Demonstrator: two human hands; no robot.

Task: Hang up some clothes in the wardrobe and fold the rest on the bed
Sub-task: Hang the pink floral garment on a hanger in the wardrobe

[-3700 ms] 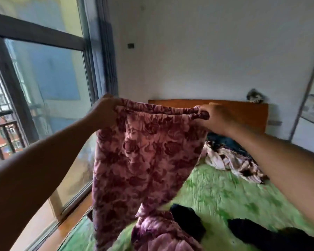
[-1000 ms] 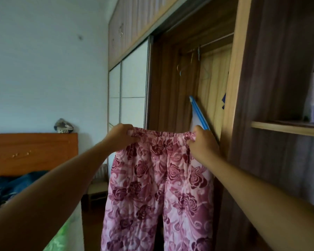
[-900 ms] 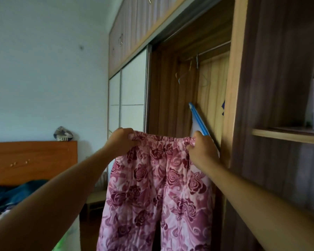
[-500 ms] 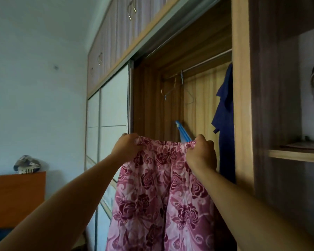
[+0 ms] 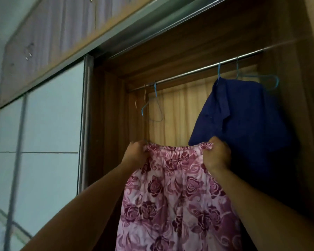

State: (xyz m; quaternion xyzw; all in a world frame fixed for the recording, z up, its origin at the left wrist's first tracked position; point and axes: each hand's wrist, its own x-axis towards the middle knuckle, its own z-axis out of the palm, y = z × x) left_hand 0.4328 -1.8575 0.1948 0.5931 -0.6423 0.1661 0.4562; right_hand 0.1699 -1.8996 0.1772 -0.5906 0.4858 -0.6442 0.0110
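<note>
Fingers [image 5: 134, 148] of the left hand [image 5: 136, 155] are curled tight round one end of the waistband [image 5: 178, 148], and the right hand [image 5: 218, 157] is bunched on the other end. Both grip cloth and hold nothing else. The floral trousers [image 5: 174, 196] hang flat between the hands, held up in front of the open wardrobe [image 5: 107, 124] bay, below the rail [image 5: 188, 73] and not touching it. The legs drop out of view at the bottom. They're not on a hanger yet. The empty blue hanger [image 5: 155, 105] sits on the rail just above and left of the waistband, with a paler one beside it that's hard to make out. The navy shirt [image 5: 243, 120] is already hung on the rail to the right, directly behind the right hand, and a second blue hanger [image 5: 257, 77] is behind it. The sliding door [image 5: 51, 124] is pushed off to the left, with the upper cabinets [image 5: 53, 33] above. Status, my read: one garment hung, the trousers mid-step. To go: free a hand, take a hanger, put the trousers on it, hook it on the rail. The bed is out of view, so I can't tell how the folding stands.
</note>
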